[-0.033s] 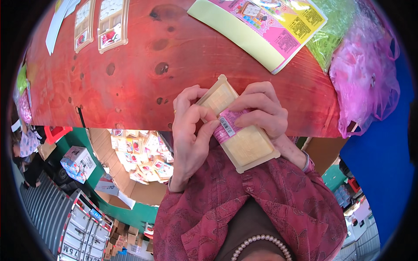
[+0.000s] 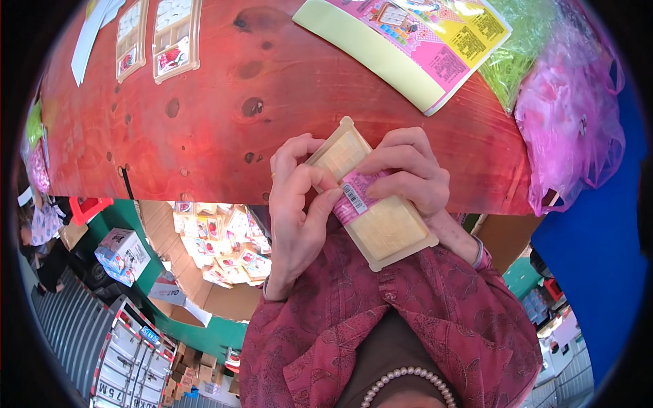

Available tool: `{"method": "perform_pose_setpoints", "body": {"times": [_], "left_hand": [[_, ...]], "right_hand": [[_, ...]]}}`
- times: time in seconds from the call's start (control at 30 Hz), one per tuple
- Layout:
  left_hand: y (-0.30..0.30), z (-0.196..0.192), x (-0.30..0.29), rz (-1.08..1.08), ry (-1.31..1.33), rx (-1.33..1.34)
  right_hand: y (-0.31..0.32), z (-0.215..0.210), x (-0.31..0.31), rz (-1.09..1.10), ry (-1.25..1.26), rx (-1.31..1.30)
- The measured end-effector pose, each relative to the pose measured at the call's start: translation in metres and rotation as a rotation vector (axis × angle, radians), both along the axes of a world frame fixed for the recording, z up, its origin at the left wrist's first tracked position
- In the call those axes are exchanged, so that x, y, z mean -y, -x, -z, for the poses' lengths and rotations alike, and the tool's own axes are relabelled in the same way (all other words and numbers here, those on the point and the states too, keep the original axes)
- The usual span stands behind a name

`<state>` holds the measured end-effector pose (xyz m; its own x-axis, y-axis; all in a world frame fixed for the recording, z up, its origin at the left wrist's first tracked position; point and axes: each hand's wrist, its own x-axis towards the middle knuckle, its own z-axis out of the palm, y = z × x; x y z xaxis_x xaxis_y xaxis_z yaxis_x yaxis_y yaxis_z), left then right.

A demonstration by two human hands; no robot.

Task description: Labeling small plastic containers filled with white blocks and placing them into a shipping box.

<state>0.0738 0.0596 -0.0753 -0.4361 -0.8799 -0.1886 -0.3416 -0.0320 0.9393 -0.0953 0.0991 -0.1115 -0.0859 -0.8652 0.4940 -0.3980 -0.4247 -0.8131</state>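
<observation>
Between my two hands, tilted at the table's near edge, is a beige plastic tray pack (image 2: 391,228) with a pink printed label (image 2: 354,197) wrapped round its middle. My left hand (image 2: 299,197) grips the pack's left side, thumb and forefinger pinched at the label's edge. On the other side, my right hand (image 2: 408,170) curls over the pack, its fingertips pressing on the label. The underside of the pack seems to face up; its contents cannot be made out.
On the red wooden table (image 2: 218,136) lie two similar tray packs (image 2: 175,41), a stack of printed label sheets (image 2: 435,75) and pink plastic bags (image 2: 568,122). Below the near edge, a cardboard box (image 2: 160,224) holds several finished-looking packs (image 2: 235,245).
</observation>
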Motion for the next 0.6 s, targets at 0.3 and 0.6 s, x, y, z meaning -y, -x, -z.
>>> {"method": "perform_pose_setpoints", "body": {"times": [0.3, 0.6], "left_hand": [[-0.0057, 0.0065, -0.0015, -0.033, 0.041, -0.239], [0.0015, 0.0005, 0.0066, 0.024, 0.067, -0.095]], "right_hand": [[0.0031, 0.0029, 0.0049, 0.000, 0.018, 0.062], [0.0018, 0.0030, 0.0015, 0.011, 0.046, 0.035]]}}
